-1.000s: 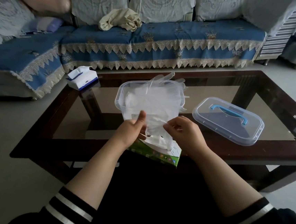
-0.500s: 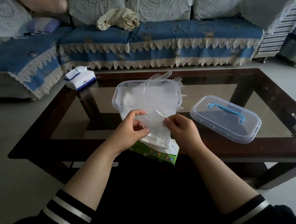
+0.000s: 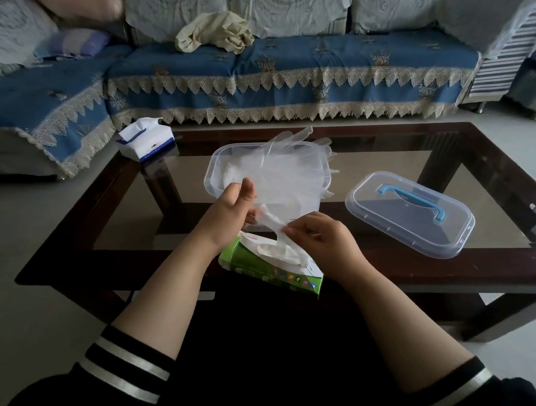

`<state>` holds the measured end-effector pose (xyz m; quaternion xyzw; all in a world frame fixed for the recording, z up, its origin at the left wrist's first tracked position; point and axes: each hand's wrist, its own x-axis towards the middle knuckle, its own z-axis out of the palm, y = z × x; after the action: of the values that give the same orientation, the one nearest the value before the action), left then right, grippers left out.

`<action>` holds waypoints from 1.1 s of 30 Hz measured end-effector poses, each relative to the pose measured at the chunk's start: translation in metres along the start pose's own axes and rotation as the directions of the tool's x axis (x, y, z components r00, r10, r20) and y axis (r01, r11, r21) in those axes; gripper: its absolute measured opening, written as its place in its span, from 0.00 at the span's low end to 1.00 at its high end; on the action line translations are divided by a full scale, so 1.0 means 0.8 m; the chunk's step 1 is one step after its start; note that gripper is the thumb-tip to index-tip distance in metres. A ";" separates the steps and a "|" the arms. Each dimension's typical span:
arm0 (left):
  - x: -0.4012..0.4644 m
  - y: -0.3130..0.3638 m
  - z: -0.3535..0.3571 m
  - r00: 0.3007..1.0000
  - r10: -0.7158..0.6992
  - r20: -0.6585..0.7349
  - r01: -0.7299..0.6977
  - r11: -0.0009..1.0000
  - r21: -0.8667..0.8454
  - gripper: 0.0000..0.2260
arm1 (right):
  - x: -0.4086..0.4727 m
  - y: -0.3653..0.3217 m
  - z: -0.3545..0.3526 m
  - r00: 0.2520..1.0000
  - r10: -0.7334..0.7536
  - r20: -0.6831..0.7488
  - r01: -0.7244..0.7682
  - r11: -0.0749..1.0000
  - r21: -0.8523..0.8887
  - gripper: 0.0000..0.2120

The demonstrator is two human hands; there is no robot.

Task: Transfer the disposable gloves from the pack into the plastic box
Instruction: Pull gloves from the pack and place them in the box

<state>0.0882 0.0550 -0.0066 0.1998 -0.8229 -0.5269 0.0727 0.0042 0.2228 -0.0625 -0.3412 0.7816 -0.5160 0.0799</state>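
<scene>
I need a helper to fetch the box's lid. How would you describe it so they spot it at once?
On the glass coffee table before the blue sofa, look right of the open plastic box stuffed with gloves. The lid lies flat there alone, clear plastic, the only thing with a blue handle.

No legible text in this view. The green-and-white cardboard glove pack [image 3: 271, 270] carries small coloured icons along its front edge and faint print on its white top, too small to read. The white-and-blue tissue box [image 3: 146, 140] bears small dark marks, likewise unreadable.
</scene>
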 end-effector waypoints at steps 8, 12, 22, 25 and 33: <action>-0.003 -0.018 0.013 1.000 0.026 0.018 -0.026 1.000 0.014 0.11 | -0.003 -0.007 0.007 0.999 -0.011 0.051 0.020 0.986 -0.167 0.15; -0.007 -0.024 0.019 0.990 0.137 -0.026 -0.136 0.990 0.046 0.11 | -0.004 -0.010 0.014 1.000 -0.001 0.001 0.002 0.979 -0.203 0.12; -0.006 -0.032 0.042 0.916 0.390 -0.092 -0.303 0.825 0.477 0.12 | -0.004 0.017 0.016 0.914 0.304 0.267 -0.146 0.863 -0.483 0.44; -0.001 -0.032 0.050 0.922 0.363 -0.137 -0.270 0.854 0.445 0.09 | -0.001 0.023 0.025 0.895 0.331 0.299 -0.100 0.803 -0.587 0.47; 0.002 -0.021 0.051 0.904 0.417 -0.097 -0.342 0.839 0.423 0.04 | 0.002 0.031 0.019 0.881 0.350 0.320 -0.101 0.797 -0.595 0.51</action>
<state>0.0779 0.0827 -0.0399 0.0907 -0.9249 -0.3034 0.2103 -0.0013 0.2161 -0.0903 -0.3528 0.8987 -0.1647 0.2018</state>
